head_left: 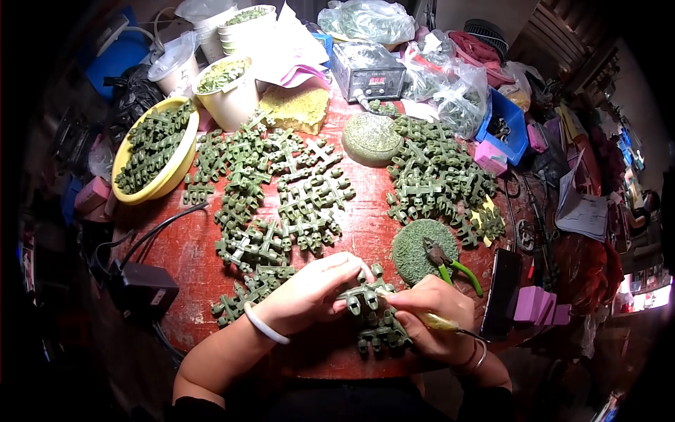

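My left grip pinches a green knobbed cluster; my right grip holds a yellow-handled pen-like tool.

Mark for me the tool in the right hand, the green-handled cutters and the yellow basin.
Tool (439, 322): head view, on its yellowish handle.
Green-handled cutters (436, 254): head view, on the metal head near the pivot.
Yellow basin (171, 184): head view, on its outer wall.

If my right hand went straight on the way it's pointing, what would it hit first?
Likely the green piece in your left hand, just ahead of your right hand, though depth is hard to judge.
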Demonstrator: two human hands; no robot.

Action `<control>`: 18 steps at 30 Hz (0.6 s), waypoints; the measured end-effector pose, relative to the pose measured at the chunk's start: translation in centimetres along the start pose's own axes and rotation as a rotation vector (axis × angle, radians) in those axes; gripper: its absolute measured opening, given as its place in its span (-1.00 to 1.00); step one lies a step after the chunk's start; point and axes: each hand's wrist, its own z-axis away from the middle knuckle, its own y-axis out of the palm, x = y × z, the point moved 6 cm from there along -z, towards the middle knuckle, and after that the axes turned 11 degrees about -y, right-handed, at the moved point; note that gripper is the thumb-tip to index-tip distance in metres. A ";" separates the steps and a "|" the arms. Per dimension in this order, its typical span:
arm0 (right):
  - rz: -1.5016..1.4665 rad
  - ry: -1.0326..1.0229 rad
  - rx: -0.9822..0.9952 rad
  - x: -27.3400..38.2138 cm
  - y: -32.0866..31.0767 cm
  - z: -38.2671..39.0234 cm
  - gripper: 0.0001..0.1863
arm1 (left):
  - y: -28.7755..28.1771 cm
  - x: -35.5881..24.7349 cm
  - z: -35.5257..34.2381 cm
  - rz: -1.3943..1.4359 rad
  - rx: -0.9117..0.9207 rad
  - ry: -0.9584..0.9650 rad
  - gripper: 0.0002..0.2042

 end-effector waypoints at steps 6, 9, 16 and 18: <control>0.139 -0.042 -0.007 0.4 0.1 0.0 -0.68 | 0.9 1.0 0.7 0.510 0.018 -0.682 -0.79; 0.129 -0.040 -0.019 0.2 0.1 0.1 -0.67 | 1.1 1.2 0.9 0.619 0.024 -0.694 -0.78; 0.135 -0.049 -0.016 0.2 0.5 0.2 -0.65 | 1.1 1.5 0.7 0.496 -0.002 -0.637 -0.77; 0.145 -0.052 -0.021 0.3 0.6 0.3 -0.64 | 0.9 1.0 0.3 0.363 -0.003 -0.472 -0.83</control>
